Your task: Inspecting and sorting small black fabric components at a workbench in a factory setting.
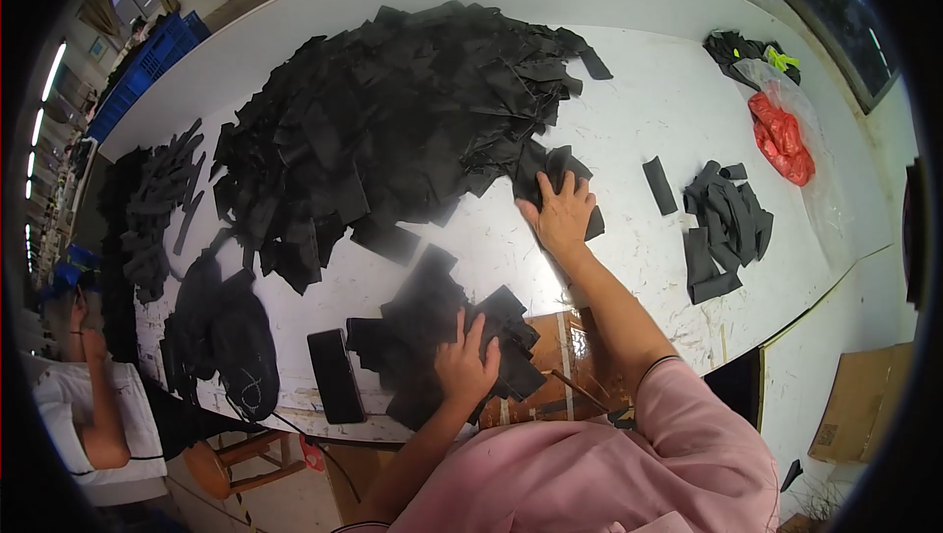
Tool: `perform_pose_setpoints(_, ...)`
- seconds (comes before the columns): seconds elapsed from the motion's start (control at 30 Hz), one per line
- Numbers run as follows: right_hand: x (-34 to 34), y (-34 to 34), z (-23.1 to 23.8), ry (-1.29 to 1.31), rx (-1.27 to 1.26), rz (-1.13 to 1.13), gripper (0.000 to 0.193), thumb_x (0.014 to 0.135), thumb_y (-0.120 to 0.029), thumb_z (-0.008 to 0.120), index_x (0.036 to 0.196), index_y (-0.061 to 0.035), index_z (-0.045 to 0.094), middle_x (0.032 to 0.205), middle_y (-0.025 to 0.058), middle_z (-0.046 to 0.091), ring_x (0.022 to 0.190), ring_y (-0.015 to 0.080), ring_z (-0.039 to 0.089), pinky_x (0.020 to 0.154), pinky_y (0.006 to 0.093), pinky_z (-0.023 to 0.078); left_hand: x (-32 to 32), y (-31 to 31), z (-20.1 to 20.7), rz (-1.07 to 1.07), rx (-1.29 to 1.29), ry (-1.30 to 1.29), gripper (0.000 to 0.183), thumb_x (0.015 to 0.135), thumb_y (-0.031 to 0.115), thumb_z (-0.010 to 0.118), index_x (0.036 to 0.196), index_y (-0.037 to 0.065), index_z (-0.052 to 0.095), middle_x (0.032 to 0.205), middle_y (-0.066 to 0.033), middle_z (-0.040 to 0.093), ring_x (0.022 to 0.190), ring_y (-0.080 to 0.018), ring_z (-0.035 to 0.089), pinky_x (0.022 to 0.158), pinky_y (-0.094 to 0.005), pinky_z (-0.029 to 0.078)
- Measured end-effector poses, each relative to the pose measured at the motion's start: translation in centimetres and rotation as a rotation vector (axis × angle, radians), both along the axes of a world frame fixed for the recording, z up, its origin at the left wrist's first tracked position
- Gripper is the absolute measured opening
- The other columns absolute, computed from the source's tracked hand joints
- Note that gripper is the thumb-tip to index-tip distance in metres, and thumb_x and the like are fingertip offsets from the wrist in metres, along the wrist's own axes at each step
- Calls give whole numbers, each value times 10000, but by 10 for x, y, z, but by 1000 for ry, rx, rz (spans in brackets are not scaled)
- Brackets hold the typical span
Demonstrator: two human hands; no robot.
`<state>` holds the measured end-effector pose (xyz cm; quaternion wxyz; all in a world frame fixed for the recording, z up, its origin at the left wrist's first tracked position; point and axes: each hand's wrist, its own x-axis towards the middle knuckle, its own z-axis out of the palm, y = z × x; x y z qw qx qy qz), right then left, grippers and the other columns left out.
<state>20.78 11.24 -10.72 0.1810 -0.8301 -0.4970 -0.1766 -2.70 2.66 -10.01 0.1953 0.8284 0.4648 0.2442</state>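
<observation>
A big heap of black fabric pieces [383, 120] covers the far middle of the white table. At the heap's right edge my right hand [560, 217] rests on a few black pieces [531, 162], its fingers spread and the thumb out to the left. Nearer me, my left hand [466, 361] lies with fingers apart on a smaller pile of black fabric pieces [413, 312]. Neither hand visibly grips a piece, though the fabric right under the palms is hidden.
A dark phone [336, 377] and a black bag [244, 336] lie to the left. Narrow dark strips [162, 199] sit beyond. On the right are a small pile of dark pieces [725, 219] and a red plastic bag [781, 140]. Another person [98, 405] is at far left.
</observation>
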Motion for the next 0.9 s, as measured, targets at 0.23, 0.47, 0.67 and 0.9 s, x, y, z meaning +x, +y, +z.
perform_pose_setpoints(0.23, 27, 14, -18, 208, 60, 33, 344, 585, -123, 673, 899, -82, 539, 892, 145, 510, 681, 302, 565, 567, 382, 468, -3, 2, -7, -14, 141, -13, 374, 706, 230, 573, 1050, 84, 551, 1138, -168, 497, 724, -324, 546, 652, -372, 444)
perform_pose_setpoints(0.47, -9, -15, 21, 980, 422, 126, 328, 581, -43, 597, 901, 31, 600, 739, 115, 620, 635, 127, 551, 632, 239, 448, -6, 3, -5, -8, 152, -56, 352, 709, 219, 574, 1023, 60, 562, 1112, -167, 509, 751, -332, 536, 684, -382, 440)
perform_pose_setpoints(0.67, -112, -42, 62, 712, 183, 871, 336, 562, -45, 609, 894, -37, 553, 803, 127, 523, 738, 305, 542, 648, 352, 452, -14, 2, -11, -138, 363, -271, 221, 701, 94, 564, 902, 2, 573, 991, -172, 538, 784, -317, 525, 676, -387, 420)
perform_pose_setpoints(0.9, -127, -63, 42, 408, -438, 1005, 531, 636, -251, 639, 1125, -119, 482, 1044, 243, 406, 1025, 393, 390, 851, 450, 341, -33, -32, 31, -254, 411, -337, 272, 713, 108, 542, 959, -6, 569, 950, -168, 540, 863, -319, 511, 743, -426, 380)
